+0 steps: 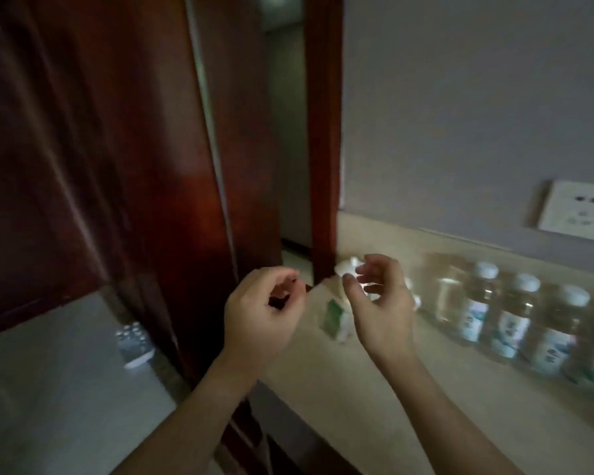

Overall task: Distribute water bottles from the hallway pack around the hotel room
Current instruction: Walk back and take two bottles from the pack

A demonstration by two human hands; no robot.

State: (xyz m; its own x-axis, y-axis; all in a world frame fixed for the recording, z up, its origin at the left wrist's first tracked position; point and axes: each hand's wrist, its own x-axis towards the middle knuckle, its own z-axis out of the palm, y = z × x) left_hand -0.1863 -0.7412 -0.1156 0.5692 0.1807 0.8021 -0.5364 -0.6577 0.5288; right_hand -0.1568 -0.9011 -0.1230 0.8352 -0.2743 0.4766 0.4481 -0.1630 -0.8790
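Note:
Several clear water bottles (515,317) with white caps and blue-white labels stand in a row on a beige counter (408,399), at the right against the wall. One more white-capped bottle (336,313) with a green label stands at the counter's left end, between my hands. My left hand (261,320) hovers left of it with fingers curled and nothing in it. My right hand (381,303) is just right of that bottle, fingers spread near its cap, not closed on it. The frame is blurred.
A dark red wooden door (124,166) and door frame (323,138) stand open at the left, with a dim passage beyond. A wall socket (576,210) sits above the bottles. A small white device (134,341) lies on a grey surface at the lower left.

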